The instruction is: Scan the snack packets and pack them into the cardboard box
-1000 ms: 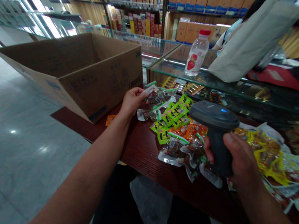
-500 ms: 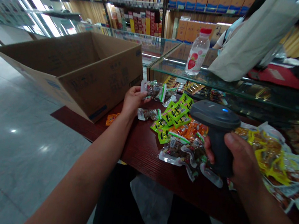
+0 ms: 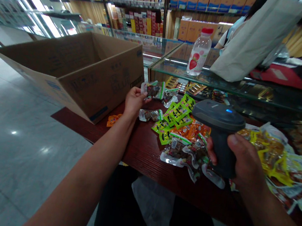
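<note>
My left hand [image 3: 134, 101] pinches a clear snack packet [image 3: 155, 89] with a green edge, lifted just above the dark wooden table [image 3: 146, 155] beside the open cardboard box [image 3: 89, 67]. My right hand [image 3: 243, 160] is wrapped round the grip of a grey barcode scanner [image 3: 220, 119], whose blue light shows on top. The scanner's head points toward the lifted packet. Between the hands lies a heap of green, orange and clear snack packets [image 3: 183, 130].
More yellow and clear packets [image 3: 280, 155] cover the table at the right. Behind stands a glass counter [image 3: 231, 86] with a strawberry drink bottle [image 3: 199, 51] and a grey bag [image 3: 254, 41]. A person sits partly hidden behind the bag. Shelves line the back; tiled floor lies at the left.
My left hand has lifted the clear packet off the pile and holds it slightly higher. The scanner in my right hand has barely moved.
</note>
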Motion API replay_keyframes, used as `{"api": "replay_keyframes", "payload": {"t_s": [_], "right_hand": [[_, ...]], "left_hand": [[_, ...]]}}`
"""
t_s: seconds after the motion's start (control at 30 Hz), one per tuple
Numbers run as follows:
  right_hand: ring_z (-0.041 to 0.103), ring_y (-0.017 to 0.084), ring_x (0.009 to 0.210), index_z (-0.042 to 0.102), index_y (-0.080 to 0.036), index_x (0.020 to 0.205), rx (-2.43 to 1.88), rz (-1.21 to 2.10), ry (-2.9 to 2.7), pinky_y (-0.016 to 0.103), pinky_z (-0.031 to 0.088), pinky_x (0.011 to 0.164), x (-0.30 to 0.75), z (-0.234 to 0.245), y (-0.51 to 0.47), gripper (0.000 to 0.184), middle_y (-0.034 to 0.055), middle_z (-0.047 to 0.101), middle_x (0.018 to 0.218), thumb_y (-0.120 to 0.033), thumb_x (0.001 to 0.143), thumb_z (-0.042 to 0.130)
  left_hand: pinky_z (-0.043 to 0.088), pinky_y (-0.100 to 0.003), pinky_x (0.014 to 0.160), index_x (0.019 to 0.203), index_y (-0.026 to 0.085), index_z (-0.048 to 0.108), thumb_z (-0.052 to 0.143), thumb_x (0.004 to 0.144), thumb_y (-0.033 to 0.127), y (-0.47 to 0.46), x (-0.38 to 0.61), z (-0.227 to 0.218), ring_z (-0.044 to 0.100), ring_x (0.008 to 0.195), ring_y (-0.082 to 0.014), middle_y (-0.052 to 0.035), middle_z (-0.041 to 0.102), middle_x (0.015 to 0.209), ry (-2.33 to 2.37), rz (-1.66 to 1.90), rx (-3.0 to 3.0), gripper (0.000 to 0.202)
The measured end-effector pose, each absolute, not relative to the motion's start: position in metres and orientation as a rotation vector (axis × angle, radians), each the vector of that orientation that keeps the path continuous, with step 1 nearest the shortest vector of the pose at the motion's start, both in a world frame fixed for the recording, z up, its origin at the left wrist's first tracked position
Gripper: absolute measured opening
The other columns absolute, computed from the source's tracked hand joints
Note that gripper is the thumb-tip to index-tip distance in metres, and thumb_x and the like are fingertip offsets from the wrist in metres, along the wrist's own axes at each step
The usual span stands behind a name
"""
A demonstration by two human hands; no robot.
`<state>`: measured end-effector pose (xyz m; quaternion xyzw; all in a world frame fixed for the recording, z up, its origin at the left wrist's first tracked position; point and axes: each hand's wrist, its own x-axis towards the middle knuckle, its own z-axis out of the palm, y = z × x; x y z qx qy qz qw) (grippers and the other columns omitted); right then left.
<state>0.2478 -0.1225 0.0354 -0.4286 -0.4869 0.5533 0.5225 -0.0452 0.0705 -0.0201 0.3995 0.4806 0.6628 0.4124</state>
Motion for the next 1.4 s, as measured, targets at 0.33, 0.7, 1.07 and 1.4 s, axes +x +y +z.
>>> {"api": "replay_keyframes", "payload": {"t_s": [0.33, 0.7, 1.07, 1.4], "right_hand": [[0.053, 0.018, 0.049, 0.070, -0.027, 0.075, -1.028, 1.305, -1.173, 0.033, 0.035, 0.044, 0.247, 0.034, -0.122, 0.034, 0.0044, 0.064, 0.064, -0.058, 0.088, 0.069], [0.056, 0.022, 0.052, 0.071, -0.028, 0.083, -1.033, 1.374, -1.131, 0.035, 0.038, 0.044, 0.250, 0.036, -0.121, 0.030, 0.0064, 0.066, 0.066, -0.057, 0.089, 0.065], [0.051, 0.019, 0.047, 0.071, -0.027, 0.086, -1.045, 1.353, -1.185, 0.034, 0.037, 0.042, 0.252, 0.039, -0.121, 0.034, 0.0057, 0.065, 0.066, -0.059, 0.091, 0.060], [0.066, 0.025, 0.060, 0.070, -0.028, 0.082, -0.965, 1.378, -1.133, 0.034, 0.044, 0.042, 0.255, 0.034, -0.114, 0.032, 0.0070, 0.067, 0.066, -0.059, 0.088, 0.066]], "left_hand": [[0.062, -0.035, 0.084, 0.076, 0.018, 0.047, 0.066, 0.078, 0.011, 0.068, -0.045, -0.020, 0.065, 0.075, -0.0103, 0.0032, 0.063, 0.076, 1.189, 1.663, 1.027, 0.021], [0.061, -0.028, 0.067, 0.076, 0.018, 0.050, 0.072, 0.075, 0.010, 0.043, -0.053, 0.010, 0.066, 0.064, -0.0133, 0.0020, 0.063, 0.070, 1.303, 1.621, 1.024, 0.023], [0.057, -0.036, 0.062, 0.084, 0.024, 0.056, 0.069, 0.082, 0.033, -0.102, -0.058, -0.022, 0.070, 0.067, -0.0254, -0.0045, 0.071, 0.073, 1.950, 1.195, 1.182, 0.017], [0.047, -0.039, 0.099, 0.068, 0.024, 0.067, 0.071, 0.072, 0.017, 0.024, -0.061, 0.005, 0.067, 0.097, -0.0315, -0.0085, 0.071, 0.080, 1.843, 1.189, 1.854, 0.009]]}}
